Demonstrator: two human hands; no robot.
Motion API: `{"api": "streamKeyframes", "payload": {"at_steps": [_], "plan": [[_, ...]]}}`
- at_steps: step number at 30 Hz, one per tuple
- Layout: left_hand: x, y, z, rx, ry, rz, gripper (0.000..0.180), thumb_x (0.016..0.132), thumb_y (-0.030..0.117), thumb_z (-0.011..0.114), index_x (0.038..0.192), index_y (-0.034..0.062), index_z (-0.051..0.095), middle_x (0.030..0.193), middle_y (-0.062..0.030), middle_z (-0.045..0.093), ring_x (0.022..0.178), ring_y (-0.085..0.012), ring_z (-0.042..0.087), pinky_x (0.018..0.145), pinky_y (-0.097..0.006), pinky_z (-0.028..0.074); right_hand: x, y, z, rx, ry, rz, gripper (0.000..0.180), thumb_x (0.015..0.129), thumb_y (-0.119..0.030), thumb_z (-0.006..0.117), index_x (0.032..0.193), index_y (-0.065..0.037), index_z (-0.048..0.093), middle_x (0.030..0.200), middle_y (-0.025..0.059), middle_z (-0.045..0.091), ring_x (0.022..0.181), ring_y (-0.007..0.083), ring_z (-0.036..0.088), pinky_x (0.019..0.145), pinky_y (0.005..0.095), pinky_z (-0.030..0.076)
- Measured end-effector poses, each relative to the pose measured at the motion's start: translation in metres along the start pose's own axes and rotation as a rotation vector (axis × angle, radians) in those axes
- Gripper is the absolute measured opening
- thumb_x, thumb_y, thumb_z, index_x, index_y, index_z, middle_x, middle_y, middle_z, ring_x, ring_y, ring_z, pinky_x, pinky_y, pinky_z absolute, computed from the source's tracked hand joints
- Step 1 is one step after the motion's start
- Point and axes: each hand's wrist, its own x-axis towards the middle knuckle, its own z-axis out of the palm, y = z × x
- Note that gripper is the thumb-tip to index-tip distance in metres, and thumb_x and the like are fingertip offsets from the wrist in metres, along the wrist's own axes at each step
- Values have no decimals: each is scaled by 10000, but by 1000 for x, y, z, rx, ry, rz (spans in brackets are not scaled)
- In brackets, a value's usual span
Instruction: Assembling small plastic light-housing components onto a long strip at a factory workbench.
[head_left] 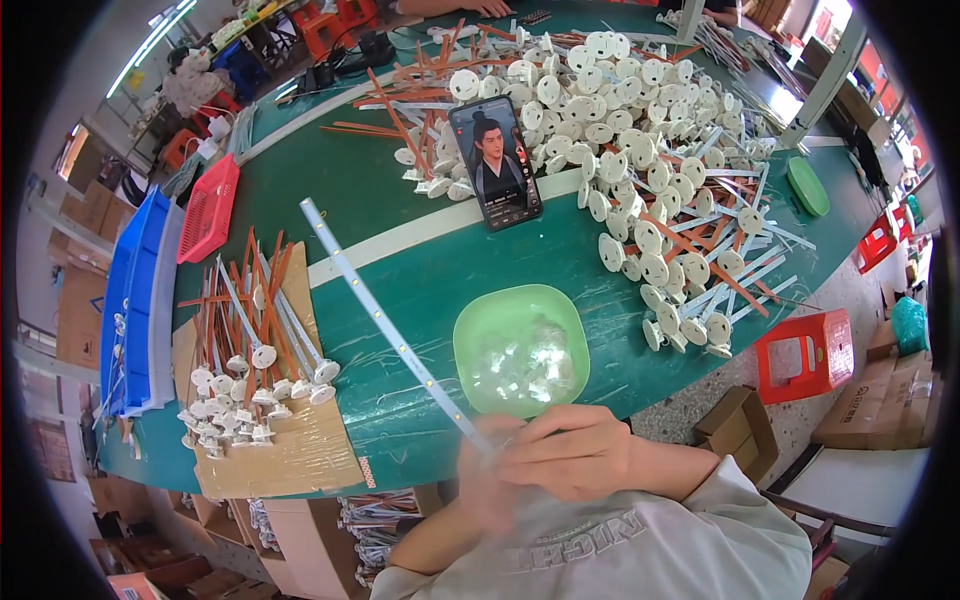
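A long, thin LED light strip [385,322] slants up and to the left over the green table, small yellow chips spaced along it. Its near end disappears where both hands meet in front of my body. My right hand [572,456] is closed, fingers bent together at that end. Close against it is my left hand [485,480], smeared by motion, so its fingers do not show clearly. Just beyond the hands sits a light green plastic bowl [470,345], containing small shiny clear pieces that I cannot make out singly.
On the left, strips with white round bases [263,356] lie on a cardboard sheet [320,462]. Beyond are a blue bin [150,300] and a red basket [208,215]. A phone [497,165] leans against a big pile of white round bases [610,125]. A red stool [805,355] stands right.
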Motion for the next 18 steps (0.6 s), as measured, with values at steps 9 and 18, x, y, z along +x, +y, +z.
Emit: {"api": "streamKeyframes", "payload": {"at_steps": [9, 18], "plan": [[9, 27, -15, 332, -115, 226, 626, 926, 488, 627, 1249, -34, 502, 1100, -151, 622, 1007, -191, 605, 881, -349, 481, 16, 14, -24, 177, -192, 92, 186, 751, 59, 702, 925, 20, 756, 958, 129, 742, 800, 261, 687, 666, 325, 579], [20, -3, -45, 325, 261, 532, 466, 966, 304, 649, 1243, -55, 543, 1091, -199, 661, 830, -229, 643, 735, -360, 528, 13, 44, -22, -473, -632, 468, 222, 776, -92, 744, 988, -52, 690, 923, 97, 667, 873, 301, 657, 813, 388, 548]]}}
